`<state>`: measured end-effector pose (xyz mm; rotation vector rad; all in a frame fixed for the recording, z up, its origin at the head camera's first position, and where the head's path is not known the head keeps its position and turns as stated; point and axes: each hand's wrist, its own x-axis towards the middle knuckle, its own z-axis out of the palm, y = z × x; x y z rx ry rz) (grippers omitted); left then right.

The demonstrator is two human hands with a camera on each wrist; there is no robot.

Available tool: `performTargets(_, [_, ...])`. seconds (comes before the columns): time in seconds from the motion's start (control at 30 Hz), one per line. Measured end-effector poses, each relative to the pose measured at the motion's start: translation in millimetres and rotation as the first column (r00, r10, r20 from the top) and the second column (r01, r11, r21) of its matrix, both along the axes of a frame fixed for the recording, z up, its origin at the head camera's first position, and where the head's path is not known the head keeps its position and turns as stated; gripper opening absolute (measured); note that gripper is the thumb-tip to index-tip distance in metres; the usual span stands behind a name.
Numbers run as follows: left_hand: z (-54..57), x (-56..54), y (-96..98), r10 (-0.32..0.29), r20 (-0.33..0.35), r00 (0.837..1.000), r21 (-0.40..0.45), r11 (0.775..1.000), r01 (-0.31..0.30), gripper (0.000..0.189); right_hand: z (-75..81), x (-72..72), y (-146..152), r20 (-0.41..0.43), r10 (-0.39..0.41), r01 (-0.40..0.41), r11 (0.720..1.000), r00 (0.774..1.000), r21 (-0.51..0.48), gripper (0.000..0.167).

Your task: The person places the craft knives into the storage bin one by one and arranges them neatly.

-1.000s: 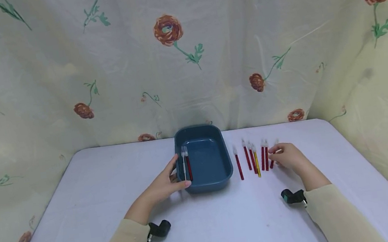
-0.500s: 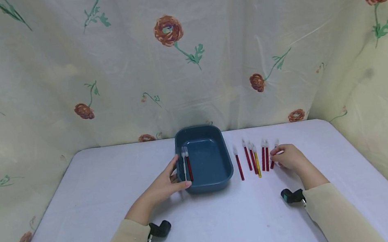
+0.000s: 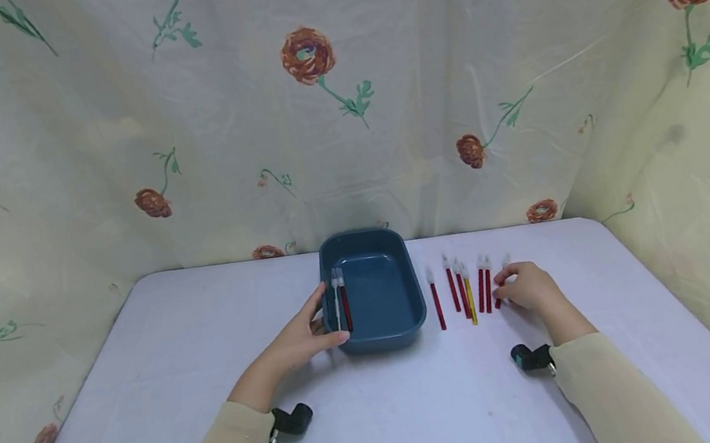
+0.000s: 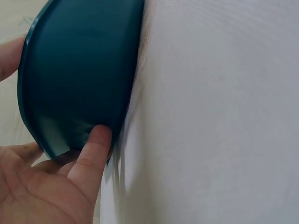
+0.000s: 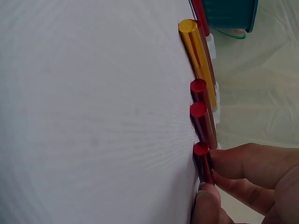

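My left hand (image 3: 299,335) grips the left side of a dark blue plastic box (image 3: 386,342), thumb at its near rim. In the left wrist view a finger presses the box's outer wall (image 4: 79,70). Inside, along the left wall, lie a silver pen-like stick (image 3: 337,307) and a red one (image 3: 347,309), both with clear caps. My right hand (image 3: 529,285) pinches the rightmost red pen-like stick (image 5: 202,150) between thumb and fingers, close to the tabletop. Its clear cap (image 3: 506,259) shows beyond the fingers; part of the barrel is hidden.
Between the box and my right hand lie several red capped sticks (image 3: 438,307) and a golden one (image 3: 472,303), roughly side by side. The table has a white cloth (image 3: 409,411). A flowered curtain (image 3: 410,130) hangs behind its far edge and along the sides.
My right hand shifts only slightly around the rightmost red stick. The left hand, the box and the other sticks stay where they were.
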<state>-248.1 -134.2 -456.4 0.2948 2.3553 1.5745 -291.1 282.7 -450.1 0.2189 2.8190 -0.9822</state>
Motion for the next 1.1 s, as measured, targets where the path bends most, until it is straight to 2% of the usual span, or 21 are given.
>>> performTargets(0.3, [-1.9,-1.3,-2.2,-0.024,-0.002,1.000,0.025,0.999,0.024,0.100,-0.2,0.4,0.8,0.013,-0.059,0.059,0.998,0.998,-0.036,0.028])
performTargets(0.53, [-1.1,-0.5,-2.0,-0.019,0.001,1.000,0.024,1.000,0.019,0.101,-0.3,0.4,5.5,-0.008,-0.066,0.065,0.992,0.998,-0.108,0.033])
performTargets(0.7, [0.6,0.6,-1.6,-0.021,0.005,1.000,0.031,0.999,0.021,0.101,-1.8,0.9,11.0,0.006,-0.072,0.071,0.977,0.997,-0.200,0.038])
performTargets(1.1, [1.3,0.0,0.4,-0.001,0.005,1.000,0.011,1.000,0.001,0.102,16.3,5.0,7.2,-0.008,-0.047,0.040,0.917,0.999,-0.396,0.047])
